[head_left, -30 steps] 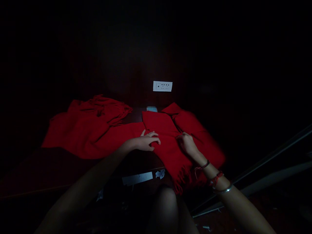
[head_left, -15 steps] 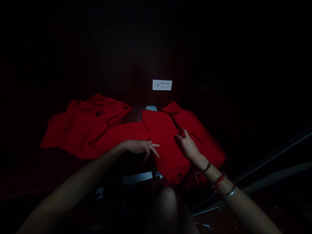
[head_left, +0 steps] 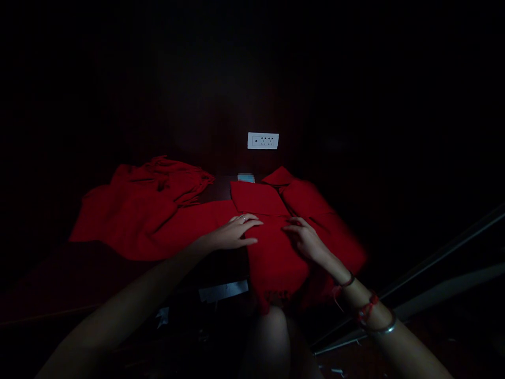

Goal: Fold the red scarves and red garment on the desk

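A folded red cloth with a fringed lower end lies in front of me and reaches down to my knee. On its left edge rests my left hand, fingers apart and pointing right, a ring on one finger. My right hand touches the cloth's right edge, its fingers slightly bent and spread. To the left, more red cloth lies spread, with a crumpled, fringed bundle behind it. Another red cloth lies at the right, beyond my right hand.
A white wall socket is on the dark wall ahead. Below it sits a small pale object. A whitish strip shows near the front edge, and my knee is below. White scraps lie on the floor at lower right.
My left hand has turned flatter and moved up onto the cloth. My right hand's fingers have opened and shifted slightly down. A crease now crosses the middle cloth between the hands.
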